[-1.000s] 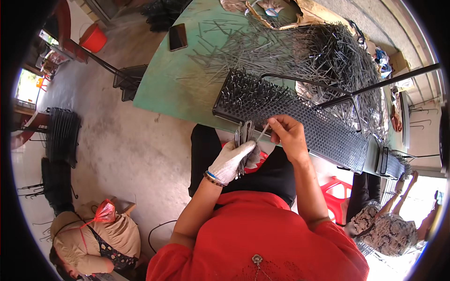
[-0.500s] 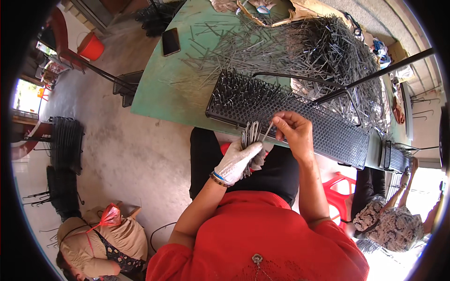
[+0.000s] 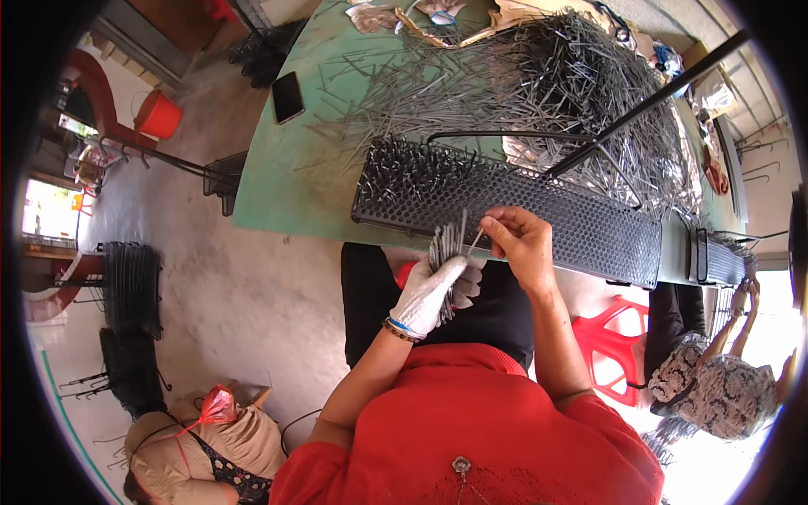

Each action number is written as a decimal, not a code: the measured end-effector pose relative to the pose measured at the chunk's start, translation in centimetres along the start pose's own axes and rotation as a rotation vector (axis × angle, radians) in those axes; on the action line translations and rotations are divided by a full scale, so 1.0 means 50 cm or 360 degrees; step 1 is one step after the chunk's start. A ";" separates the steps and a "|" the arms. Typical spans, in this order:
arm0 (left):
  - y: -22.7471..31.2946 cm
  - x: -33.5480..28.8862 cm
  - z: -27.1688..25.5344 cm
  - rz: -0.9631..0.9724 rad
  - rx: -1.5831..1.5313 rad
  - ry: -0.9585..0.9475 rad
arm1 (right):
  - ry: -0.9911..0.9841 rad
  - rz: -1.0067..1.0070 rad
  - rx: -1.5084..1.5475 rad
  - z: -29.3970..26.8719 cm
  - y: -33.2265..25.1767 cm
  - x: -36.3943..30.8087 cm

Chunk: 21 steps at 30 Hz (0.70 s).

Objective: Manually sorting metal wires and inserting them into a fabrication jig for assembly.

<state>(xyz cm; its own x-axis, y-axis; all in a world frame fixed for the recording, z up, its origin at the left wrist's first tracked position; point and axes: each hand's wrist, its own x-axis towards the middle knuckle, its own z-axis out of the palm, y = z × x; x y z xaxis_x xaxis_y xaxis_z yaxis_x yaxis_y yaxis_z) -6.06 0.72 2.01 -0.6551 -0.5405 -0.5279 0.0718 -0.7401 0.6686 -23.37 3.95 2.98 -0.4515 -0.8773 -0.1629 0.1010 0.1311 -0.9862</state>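
My left hand (image 3: 427,290), in a white glove, is closed round a bundle of thin grey metal strips (image 3: 443,246) that fan upward above the thumb. My bare right hand (image 3: 523,248) pinches a single thin strip (image 3: 476,241) between thumb and fingers, its lower end by the bundle. Both hands are just in front of a long black perforated metal rack (image 3: 547,223) at the table's near edge. Many dark strips (image 3: 408,171) stand upright in the holes at the rack's left end. The holes farther right show bare.
A large heap of loose strips (image 3: 581,93) spreads over the green table (image 3: 286,189), beside a phone (image 3: 288,98). Black rods (image 3: 648,109) rise from the rack. A red stool (image 3: 608,337) and a person (image 3: 711,383) are at right. Another person (image 3: 210,459) sits lower left.
The view has shifted slightly, so the table and rack sit a little farther left. The bundle and the pinched strip stay in my hands; one strip now stands taller above the bundle.
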 end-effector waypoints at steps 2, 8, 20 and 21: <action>-0.004 0.005 0.001 0.0111 -0.0061 0.0158 | 0.0113 -0.0094 0.0082 0.000 -0.011 -0.006; 0.010 0.013 0.010 0.0097 -0.0046 0.0156 | 0.0542 -0.0662 -0.0001 0.000 -0.044 0.026; 0.002 0.013 -0.009 -0.0062 -0.0163 0.0070 | 0.0541 -0.1114 -0.0713 0.045 -0.043 0.099; 0.002 0.013 -0.009 -0.0069 -0.0190 0.0076 | 0.0509 -0.1140 -0.0748 0.045 -0.046 0.101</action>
<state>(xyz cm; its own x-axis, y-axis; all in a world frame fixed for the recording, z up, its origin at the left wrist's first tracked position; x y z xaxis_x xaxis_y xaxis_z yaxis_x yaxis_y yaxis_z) -6.11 0.14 1.48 -0.6233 -0.5234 -0.5810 0.1353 -0.8040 0.5790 -23.90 -1.80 4.48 -0.4981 -0.6608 0.5615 -0.6379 -0.1594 -0.7535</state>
